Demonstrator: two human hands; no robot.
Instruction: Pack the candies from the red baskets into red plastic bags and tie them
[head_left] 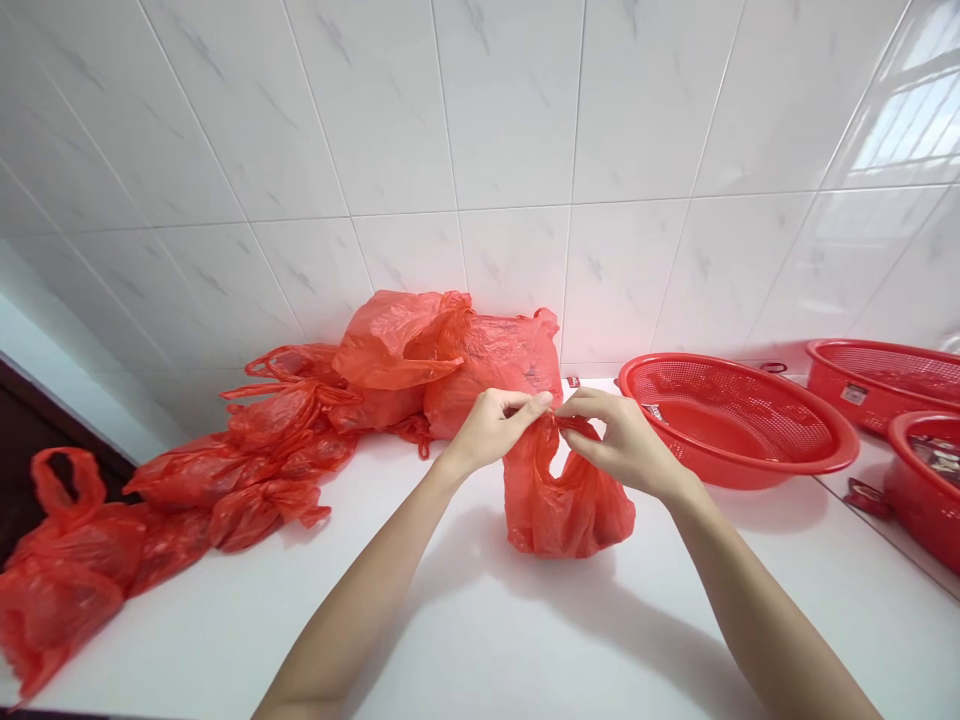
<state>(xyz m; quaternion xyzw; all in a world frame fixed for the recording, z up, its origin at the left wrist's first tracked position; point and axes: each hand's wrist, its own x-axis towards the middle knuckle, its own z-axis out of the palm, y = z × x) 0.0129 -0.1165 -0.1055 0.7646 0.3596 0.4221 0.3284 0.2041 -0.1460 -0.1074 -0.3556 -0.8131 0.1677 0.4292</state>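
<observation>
A red plastic bag point(566, 515) hangs between my hands, just over or touching the white tabletop; which of the two I cannot tell. My left hand point(501, 425) pinches its top between thumb and fingers. Close beside it, my right hand point(619, 435) grips the handle part of the same bag, thumb below and fingers above. A gap shows under the gathered handles. What the bag holds is hidden by the red plastic.
Several filled red bags point(262, 430) lie in a heap along the tiled wall point(517, 120) at the back and left. A red basket point(735, 470) stands right of my hands, with a second basket point(885, 390) and a red tub point(930, 490) farther right on the white table point(420, 640).
</observation>
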